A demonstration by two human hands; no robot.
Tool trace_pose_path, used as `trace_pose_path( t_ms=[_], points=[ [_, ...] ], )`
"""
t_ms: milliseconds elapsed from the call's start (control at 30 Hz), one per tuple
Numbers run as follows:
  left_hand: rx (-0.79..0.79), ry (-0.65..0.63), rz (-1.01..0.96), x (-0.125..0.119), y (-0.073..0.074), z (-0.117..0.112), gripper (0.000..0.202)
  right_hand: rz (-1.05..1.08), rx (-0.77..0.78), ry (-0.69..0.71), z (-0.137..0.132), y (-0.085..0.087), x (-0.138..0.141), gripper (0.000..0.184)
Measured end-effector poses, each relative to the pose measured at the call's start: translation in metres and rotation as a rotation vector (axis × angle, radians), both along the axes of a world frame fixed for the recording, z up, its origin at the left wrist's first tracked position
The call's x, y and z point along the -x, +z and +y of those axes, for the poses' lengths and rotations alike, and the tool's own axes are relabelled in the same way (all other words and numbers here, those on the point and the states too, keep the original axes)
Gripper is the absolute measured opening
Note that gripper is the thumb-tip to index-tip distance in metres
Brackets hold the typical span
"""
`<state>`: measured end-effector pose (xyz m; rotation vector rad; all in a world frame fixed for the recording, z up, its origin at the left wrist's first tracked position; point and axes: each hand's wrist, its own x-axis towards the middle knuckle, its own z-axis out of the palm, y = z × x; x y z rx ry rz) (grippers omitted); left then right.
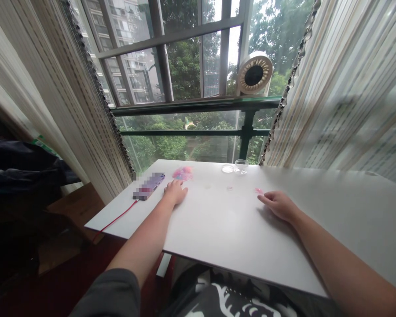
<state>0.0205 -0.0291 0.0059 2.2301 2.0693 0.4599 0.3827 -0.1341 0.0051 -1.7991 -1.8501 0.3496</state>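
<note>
My left hand (175,193) rests palm down at the near edge of a loose pile of small pink and bluish pieces (182,172). Its thumb stands apart from the fingers, and nothing shows in its grasp. Across the table, my right hand (280,205) has thumb and forefinger drawn close together beside a small cluster of pink bits (259,190). Whatever lies between those fingertips is too small to make out. Between the hands are a tiny pinkish piece (229,188) and a faint pale piece (207,187). Behind them stand a clear round container (241,167) and a clear round lid (227,169).
A phone-like device (150,186), partly pixelated, lies left of my left hand with a red cable (119,216) running over the edge of the white table (224,229). Beyond are a green railing (198,106), a round white fan (254,74) and curtains (336,88).
</note>
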Motion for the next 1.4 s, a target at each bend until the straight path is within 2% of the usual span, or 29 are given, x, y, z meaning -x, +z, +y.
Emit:
trace_pose_path(
  t_ms=[367, 667, 967, 1233, 1400],
  points=[
    [-0.022, -0.005, -0.009, -0.002, 0.001, 0.001, 0.043, 0.028, -0.013, 0.003, -0.001, 0.002, 0.002, 0.048],
    [-0.108, -0.153, -0.338, -0.005, 0.013, -0.013, 0.035, 0.047, -0.035, 0.012, 0.0, 0.0, 0.0, 0.048],
    [-0.065, -0.496, -0.514, -0.056, 0.027, -0.041, 0.028, 0.011, -0.029, 0.013, -0.003, 0.002, 0.004, 0.046],
    [0.011, -0.675, -0.542, -0.109, 0.04, -0.047, 0.022, 0.067, -0.052, 0.055, -0.004, 0.005, 0.008, 0.037],
    [0.116, -0.728, -0.553, -0.141, 0.035, -0.043, 0.024, 0.192, -0.119, 0.195, -0.004, 0.004, 0.021, 0.02]
  ],
)
